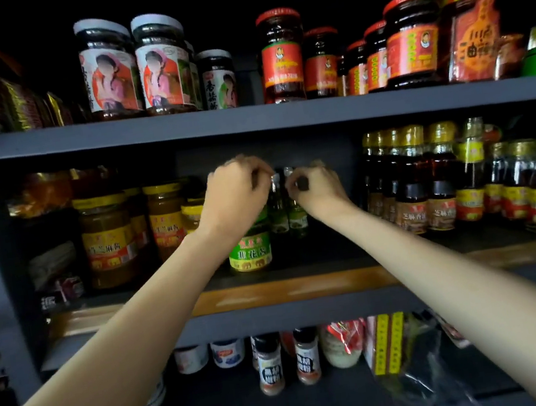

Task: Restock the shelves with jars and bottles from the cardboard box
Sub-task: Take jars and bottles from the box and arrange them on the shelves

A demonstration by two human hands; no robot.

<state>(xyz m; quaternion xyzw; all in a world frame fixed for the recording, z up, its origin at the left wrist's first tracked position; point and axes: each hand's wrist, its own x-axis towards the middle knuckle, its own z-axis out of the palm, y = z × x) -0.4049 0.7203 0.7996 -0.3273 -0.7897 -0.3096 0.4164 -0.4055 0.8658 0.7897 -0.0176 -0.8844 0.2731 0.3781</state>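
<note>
Both hands reach deep into the middle shelf [294, 311] of a dark grey shelving unit. The left hand [236, 193] has its fingers curled, pinching the cap of a small green glass bottle [277, 213]. The right hand [317, 187] is curled the same way around the top of a second small green glass bottle [297, 219], which stands just beside the first. Both bottles stand upright near the shelf's back, about midway along it.

Just in front of them, partly hidden by the left wrist, stands a green-labelled jar [251, 251], nearer the front edge. Toward the shelf's left end stand brown sauce jars with yellow lids and yellow labels [108, 241]. Toward its right end stand rows of dark oil bottles with yellow caps [435, 187].

The top shelf [248, 118] carries white-lidded jars with a pictured label [136, 70] on the left and red-lidded dark chili jars [281, 56] on the right. On the bottom shelf, small spice shakers with black caps [287, 360] stand below the hands.
</note>
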